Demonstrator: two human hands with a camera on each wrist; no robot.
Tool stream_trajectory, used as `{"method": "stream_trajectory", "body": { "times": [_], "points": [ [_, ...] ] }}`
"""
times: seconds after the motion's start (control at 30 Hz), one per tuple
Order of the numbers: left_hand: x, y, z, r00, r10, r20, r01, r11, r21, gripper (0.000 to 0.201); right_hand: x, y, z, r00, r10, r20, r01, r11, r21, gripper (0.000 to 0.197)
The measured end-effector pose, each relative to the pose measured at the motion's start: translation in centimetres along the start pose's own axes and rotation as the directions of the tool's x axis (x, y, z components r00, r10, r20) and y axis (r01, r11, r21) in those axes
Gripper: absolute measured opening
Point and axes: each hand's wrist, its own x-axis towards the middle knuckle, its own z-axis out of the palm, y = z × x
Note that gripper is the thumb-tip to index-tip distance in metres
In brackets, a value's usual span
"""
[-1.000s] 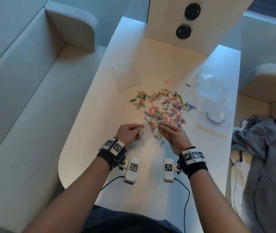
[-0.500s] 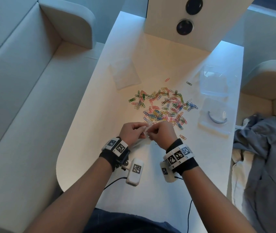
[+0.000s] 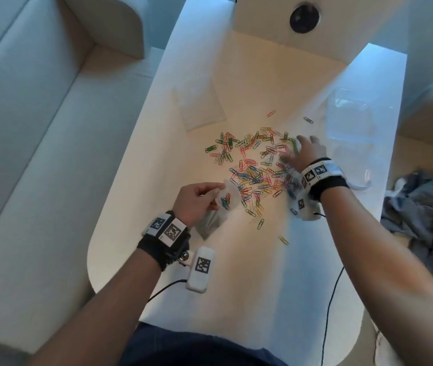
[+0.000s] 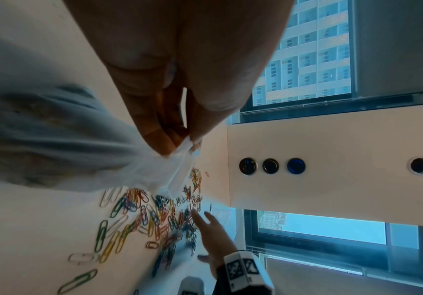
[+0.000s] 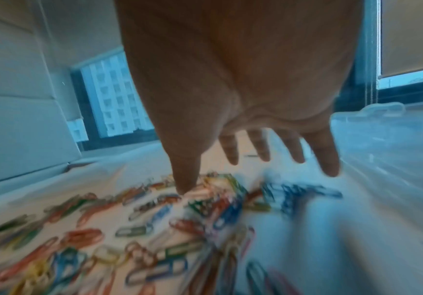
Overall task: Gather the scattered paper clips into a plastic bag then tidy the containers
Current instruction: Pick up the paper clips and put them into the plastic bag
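Many coloured paper clips (image 3: 255,165) lie scattered across the middle of the white table (image 3: 236,273). My left hand (image 3: 199,196) pinches the rim of a small clear plastic bag (image 3: 218,207) at the near left edge of the pile; a few clips show inside it. In the left wrist view the bag (image 4: 84,143) hangs from my fingertips (image 4: 170,143). My right hand (image 3: 305,151) is open, fingers spread, over the far right side of the pile; in the right wrist view its thumb (image 5: 185,179) touches the paper clips (image 5: 154,219).
A clear plastic container (image 3: 355,117) and its lid (image 3: 360,178) sit at the table's right side. Another flat clear bag (image 3: 199,107) lies at the far left. A white panel (image 3: 289,22) with round sockets stands at the back. Grey cloth (image 3: 426,207) lies right of the table.
My right hand left the bag's mouth and swung out to the far right of the pile with fingers spread. The left hand kept hold of the bag.
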Motion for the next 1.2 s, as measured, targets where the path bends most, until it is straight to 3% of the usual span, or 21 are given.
{"method": "stream_trajectory", "body": {
  "times": [0.1,0.17,0.27,0.37,0.47,0.53,0.6,0.63,0.7,0.8,0.87,0.93,1.03,1.13,1.2],
  "points": [
    [0.3,-0.1,-0.3,1.0,-0.009,-0.011,0.009,1.0,-0.007,0.02,0.4,0.7,2.4,0.996,0.082,0.043,-0.08,0.996,-0.046,0.085],
    [0.3,0.0,-0.2,1.0,-0.009,-0.011,0.009,1.0,-0.017,0.019,-0.2,0.4,3.5,0.998,0.066,-0.022,-0.067,0.997,-0.027,0.07],
    [0.2,0.0,0.1,1.0,-0.01,-0.018,0.01,1.0,-0.024,0.017,-1.6,-0.2,4.4,0.976,-0.027,-0.216,0.025,1.0,-0.013,0.027],
    [-0.1,-0.1,0.5,1.0,-0.017,-0.017,0.016,0.999,-0.034,0.018,-2.7,0.3,5.0,0.949,-0.136,-0.286,0.143,0.99,0.003,0.023],
    [-0.5,-0.3,0.7,1.0,-0.018,-0.014,0.018,0.999,-0.028,0.019,-3.6,1.2,4.2,0.959,-0.085,-0.269,0.133,0.977,0.166,0.017],
    [-0.8,-0.4,0.8,1.0,-0.019,-0.016,0.019,0.999,-0.028,0.02,-4.3,2.0,3.7,0.972,0.064,-0.225,0.033,0.915,0.403,0.012],
    [-1.1,-0.6,0.9,0.999,-0.024,-0.025,0.024,0.999,-0.028,0.02,-5.4,2.9,3.7,0.972,0.212,-0.096,-0.091,0.725,0.683,0.019],
    [-1.2,-0.7,0.9,0.999,-0.026,-0.03,0.025,0.999,-0.027,0.02,-6.1,3.1,3.6,0.97,0.245,0.001,-0.146,0.575,0.805,0.022],
    [-1.5,-0.9,1.2,0.999,-0.03,-0.041,0.029,0.999,-0.027,0.02,-8.0,3.3,3.5,0.968,0.182,0.171,-0.209,0.221,0.952,0.026],
    [-1.9,-1.0,1.7,0.998,-0.033,-0.059,0.032,0.999,-0.022,0.019,-10.6,2.5,3.4,0.957,0.026,0.29,-0.281,-0.179,0.943,0.03],
    [-2.1,-0.9,2.0,0.998,-0.034,-0.058,0.034,0.999,-0.001,0.018,-12.0,1.9,3.7,0.947,-0.046,0.317,-0.313,-0.336,0.888,0.034],
    [-2.2,-1.0,2.3,0.997,-0.049,-0.052,0.05,0.999,0.009,0.017,-13.6,0.9,3.8,0.938,-0.109,0.328,-0.345,-0.368,0.863,0.035],
    [-2.3,-1.2,2.7,0.996,-0.07,-0.06,0.07,0.998,0.007,0.018,-16.1,-1.1,4.3,0.927,-0.189,0.324,-0.37,-0.317,0.873,0.032],
    [-2.3,-1.4,3.2,0.997,-0.045,-0.066,0.047,0.998,0.032,0.019,-18.0,-3.4,5.4,0.935,-0.191,0.299,-0.33,-0.158,0.931,0.024],
    [-2.4,-1.4,3.4,0.997,-0.029,-0.065,0.033,0.998,0.05,0.018,-18.5,-4.4,6.3,0.951,-0.147,0.271,-0.271,0.02,0.962,0.02]
  ]
}}
